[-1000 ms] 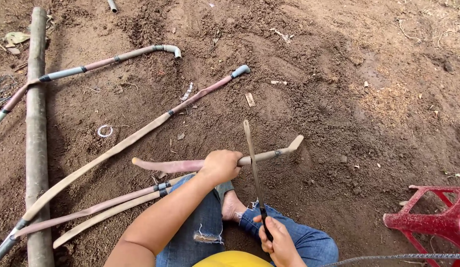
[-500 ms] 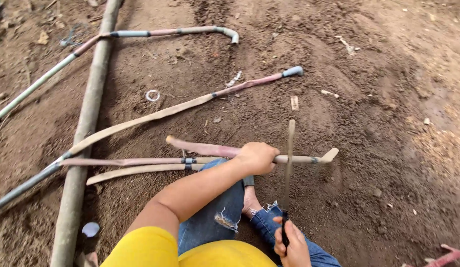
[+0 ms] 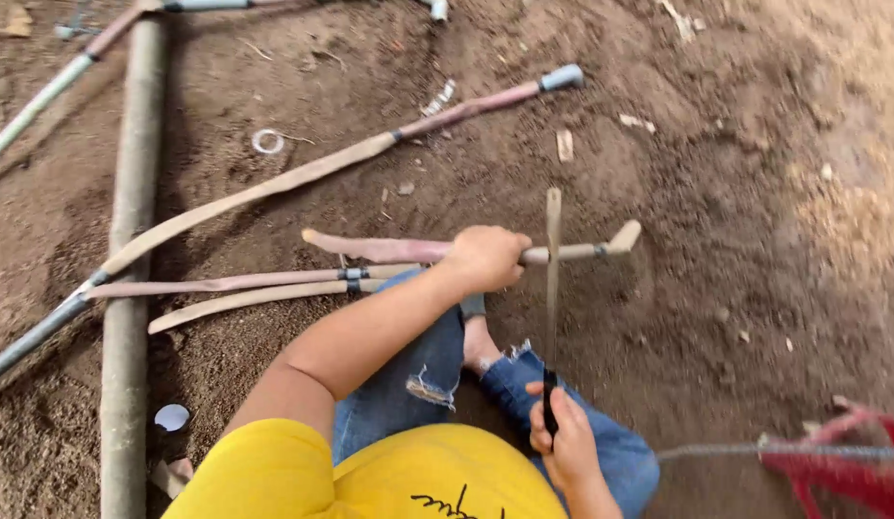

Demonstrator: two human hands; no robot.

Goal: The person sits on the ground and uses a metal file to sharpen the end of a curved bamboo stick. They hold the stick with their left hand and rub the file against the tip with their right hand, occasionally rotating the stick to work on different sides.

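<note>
My left hand (image 3: 484,258) grips a pinkish-brown bamboo stick (image 3: 389,248) that lies level across my knees, its cut tip pointing right. My right hand (image 3: 562,442) holds the black handle of a long narrow knife (image 3: 553,259). The blade stands upright and crosses the stick just right of my left hand. I sit on brown soil in torn blue jeans and a yellow shirt.
Several long shaped bamboo strips with grey taped ends (image 3: 303,173) lie on the dirt to the left and ahead. A thick pole (image 3: 130,250) runs along the left. A white ring (image 3: 267,141) lies on the soil. A red plastic stool (image 3: 851,461) sits at the lower right.
The view has swung and closed in on the hands. The knife has gone from leaning left to standing upright across the stick. My left hand keeps its grip.
</note>
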